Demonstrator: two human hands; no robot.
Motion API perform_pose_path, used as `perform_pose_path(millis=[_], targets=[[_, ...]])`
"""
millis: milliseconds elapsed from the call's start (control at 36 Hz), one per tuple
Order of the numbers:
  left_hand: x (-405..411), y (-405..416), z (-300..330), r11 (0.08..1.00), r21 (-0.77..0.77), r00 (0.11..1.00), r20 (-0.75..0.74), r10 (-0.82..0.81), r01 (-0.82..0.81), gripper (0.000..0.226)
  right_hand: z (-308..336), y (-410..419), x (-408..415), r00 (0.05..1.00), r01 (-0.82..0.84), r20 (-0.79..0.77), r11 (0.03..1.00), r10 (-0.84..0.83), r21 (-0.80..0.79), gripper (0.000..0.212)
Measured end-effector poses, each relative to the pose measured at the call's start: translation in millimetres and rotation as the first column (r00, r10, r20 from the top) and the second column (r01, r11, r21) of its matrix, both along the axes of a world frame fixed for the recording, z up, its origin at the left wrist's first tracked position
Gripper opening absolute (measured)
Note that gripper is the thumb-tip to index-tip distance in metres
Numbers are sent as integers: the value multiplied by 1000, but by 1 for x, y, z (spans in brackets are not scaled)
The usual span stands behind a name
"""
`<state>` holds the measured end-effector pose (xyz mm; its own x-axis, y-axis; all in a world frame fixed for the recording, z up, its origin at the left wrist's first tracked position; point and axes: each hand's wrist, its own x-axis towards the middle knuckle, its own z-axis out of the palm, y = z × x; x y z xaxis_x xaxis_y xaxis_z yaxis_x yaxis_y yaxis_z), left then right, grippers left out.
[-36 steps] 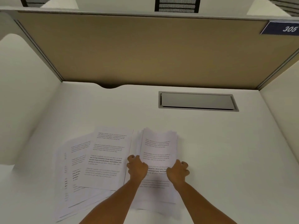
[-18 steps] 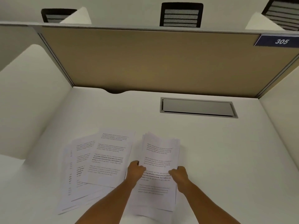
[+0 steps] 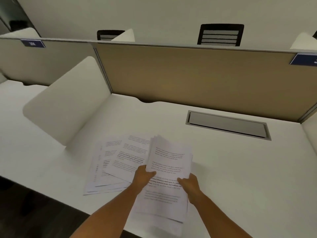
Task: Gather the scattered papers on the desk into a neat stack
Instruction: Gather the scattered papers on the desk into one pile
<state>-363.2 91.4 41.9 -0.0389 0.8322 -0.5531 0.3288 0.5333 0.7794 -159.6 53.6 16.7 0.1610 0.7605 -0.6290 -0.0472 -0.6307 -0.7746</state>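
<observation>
While both hands, left hand [image 3: 143, 176] and right hand [image 3: 188, 183], pinch the gathered sheaf [image 3: 169, 170] over the worktop [image 3: 231, 169], its fanned edges could slip loose; loose sheets [image 3: 118, 162] lie just left, partly underneath.

Office: partitioned desk [image 3: 223, 169], numbered cubicles.

Matt white printed paper sheets [image 3: 123, 160] lie on the smooth matt white surface [image 3: 240, 169]; at two o'clock, a brushed grey metal hatch [image 3: 228, 124].
</observation>
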Motion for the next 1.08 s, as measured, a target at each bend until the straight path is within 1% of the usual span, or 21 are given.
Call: perform_pose_path(millis=[56,222,333,389,444,556,667,778,861,917,1000,1028,1083], targets=[[-9,-3,5,999,26,1000,-3,25,-25,33,3,2,-8,1000,-14,-2,1000,14,20,30],[-41,-2,19,993,87,995,-61,85,-80,32,14,17,-43,999,-37,-31,999,38,20,35],[-67,12,21,990,107,988,-114,108,-95,28,16,31,-68,997,-43,-57,999,44,27,28],[-80,23,21,991,105,988,-122,95,-82,28,14,39,-81,996,-59,-64,997,62,43,25],[-94,36,20,993,98,988,-136,74,-61,32,13,48,-95,996,-66,-57,997,69,46,29],[-122,67,12,996,82,985,-169,32,-19,36,7,67,-125,998,-31,-52,999,33,34,31],[-144,93,-2,998,55,983,-181,-8,18,33,-5,85,-154,999,36,-20,999,-35,7,33],[-160,114,-23,998,30,979,-201,-40,47,26,-19,104,-180,999,51,21,998,-50,-25,36],[-168,126,-38,998,3,976,-208,-63,65,27,-24,117,-197,997,58,51,997,-55,-52,42],[-171,132,-47,994,-25,970,-217,-111,109,28,-27,123,-207,995,79,72,995,-74,-66,47],[-174,139,-60,983,-41,944,-277,-181,177,29,-34,130,-218,987,109,131,990,-97,-89,58],[-174,142,-63,979,-48,925,-323,-202,197,33,-36,132,-220,983,108,158,988,-90,-107,60],[-175,148,-68,967,-90,844,-473,-252,238,42,-40,139,-226,968,90,246,985,-51,-150,60]])
